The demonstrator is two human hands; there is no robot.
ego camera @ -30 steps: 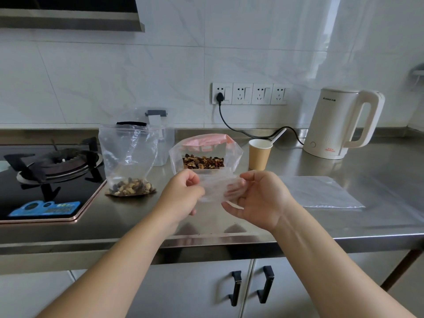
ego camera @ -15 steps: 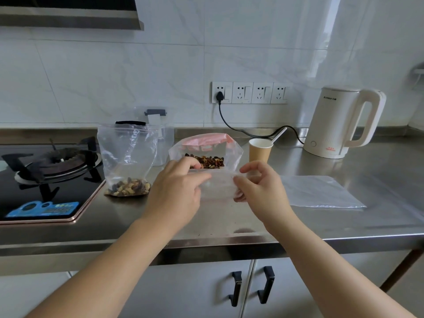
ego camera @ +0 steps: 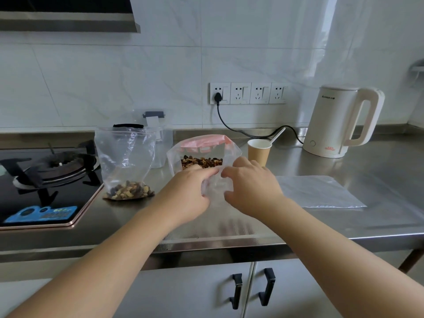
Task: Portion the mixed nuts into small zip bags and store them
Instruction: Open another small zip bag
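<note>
1. Left hand (ego camera: pixel 190 191) and right hand (ego camera: pixel 250 182) both pinch the mouth of a small empty zip bag (ego camera: pixel 214 190), fingers curled onto the film from either side, low over the steel counter (ego camera: pixel 229 228).
2. Judged step: opening this bag ready for filling. Good practice is to part the two lips with the thumbs, keep the opening facing up, and avoid crumpling the film shut.
3. Just behind the hands stands the supply bag of mixed nuts (ego camera: pixel 202 161), mouth open, pink zip strip (ego camera: pixel 204 141) at its rear. The empty bag should be held close to it so nuts do not spill.
4. To the left, one portioned bag (ego camera: pixel 125 161) stands with nuts at its bottom, top apparently unsealed.
5. To the right, spare flat bags (ego camera: pixel 319 192) lie on the counter.
6. Further back: paper cup (ego camera: pixel 259 151), kettle (ego camera: pixel 339 120).
</note>
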